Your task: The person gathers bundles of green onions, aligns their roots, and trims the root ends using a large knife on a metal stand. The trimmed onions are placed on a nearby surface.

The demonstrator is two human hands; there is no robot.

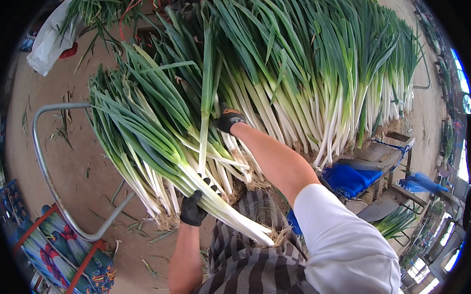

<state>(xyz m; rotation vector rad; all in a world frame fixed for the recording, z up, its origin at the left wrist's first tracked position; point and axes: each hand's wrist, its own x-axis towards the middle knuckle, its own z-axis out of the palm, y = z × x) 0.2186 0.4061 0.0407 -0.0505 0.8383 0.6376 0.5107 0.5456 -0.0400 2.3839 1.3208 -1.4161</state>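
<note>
In its black glove, my left hand (193, 209) is closed around a bunch of leeks or large green onions (206, 194). Their white shanks slope down to the right, and the hairy roots (279, 237) lie over my striped apron (259, 270). My right hand (230, 118), also in a black glove, reaches into the long pile of the same vegetable (288, 102). Its fingers are partly hidden by leaves, so whether they grip a stalk is unclear. A smaller heap (143, 177) leans to the left of the held bunch, roots towards me.
A bent metal tube (45, 146) juts out at the left. Packed bundles (64, 254) under red straps lie at the lower left. Blue sheeting (351, 178) hangs by a wooden frame (399, 153) at the right. A white plastic bag (51, 46) is at the upper left.
</note>
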